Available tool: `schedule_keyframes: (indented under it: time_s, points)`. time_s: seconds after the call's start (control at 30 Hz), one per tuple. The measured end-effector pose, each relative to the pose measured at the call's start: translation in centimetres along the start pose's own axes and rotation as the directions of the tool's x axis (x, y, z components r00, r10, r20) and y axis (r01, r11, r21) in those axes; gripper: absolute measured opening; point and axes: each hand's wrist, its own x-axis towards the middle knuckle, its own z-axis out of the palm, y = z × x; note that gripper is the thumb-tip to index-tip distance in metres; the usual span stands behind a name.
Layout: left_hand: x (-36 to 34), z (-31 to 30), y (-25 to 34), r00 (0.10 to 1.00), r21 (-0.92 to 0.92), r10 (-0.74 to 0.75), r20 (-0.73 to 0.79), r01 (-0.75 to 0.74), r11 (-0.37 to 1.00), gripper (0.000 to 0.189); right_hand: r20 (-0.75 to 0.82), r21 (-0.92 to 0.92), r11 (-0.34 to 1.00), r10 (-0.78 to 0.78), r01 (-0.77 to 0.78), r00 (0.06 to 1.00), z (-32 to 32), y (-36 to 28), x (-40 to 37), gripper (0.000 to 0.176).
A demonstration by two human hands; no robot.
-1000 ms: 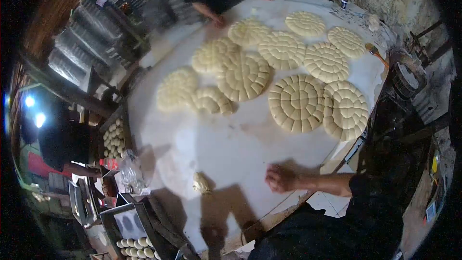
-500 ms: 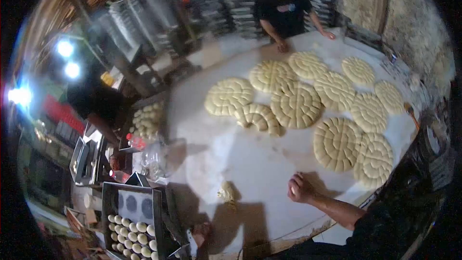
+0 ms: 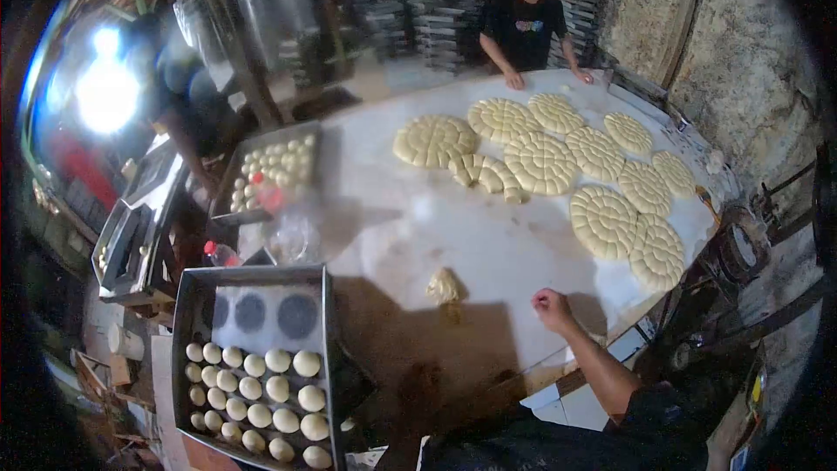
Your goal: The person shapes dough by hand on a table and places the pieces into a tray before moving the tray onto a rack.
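Observation:
My right hand (image 3: 551,309) is closed above the front right of the pale table, its fingers curled. Whether anything sits in them is hidden. My left hand (image 3: 422,382) is a dark shape in shadow near the table's front edge, and its fingers cannot be made out. Between and beyond the hands lies a small lump of dough (image 3: 445,286). Farther off, several flat dough rounds (image 3: 540,163) scored into segments are spread over the table, beside a curved strip of cut dough (image 3: 485,174).
At the left front stands a metal tray (image 3: 328,331) with rows of dough balls (image 3: 277,388). Behind it are a second tray (image 3: 228,145) of dough balls, a clear plastic container (image 3: 296,237) and a red-capped bottle (image 3: 220,253). Another person (image 3: 525,22) stands across the table.
The view has turned left and down, bringing more of the front tray into sight. My right hand stays closed near the table's front. My left hand has moved right, into shadow.

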Motion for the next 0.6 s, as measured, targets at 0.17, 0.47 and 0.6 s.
schedule_keyframes:
  time_s: [0.17,0.47,0.6]
  points:
    - [-2.6,0.8,1.9,0.99,-0.251,-0.019,0.141,0.055,0.967,0.024,0.521,0.662,0.522,0.196,-0.538,0.831,4.3,-8.6,-5.0,0.026]
    - [-2.5,2.0,5.9,0.975,-0.144,0.186,-0.122,-0.203,0.969,0.026,0.289,0.559,0.828,-0.241,0.041,0.926,12.1,-18.0,-11.7,0.03]
    - [0.1,2.3,9.4,0.993,0.254,0.078,0.089,-0.098,0.962,0.024,0.37,0.3,0.947,-0.226,0.115,0.901,8.2,-18.8,-11.0,0.016]
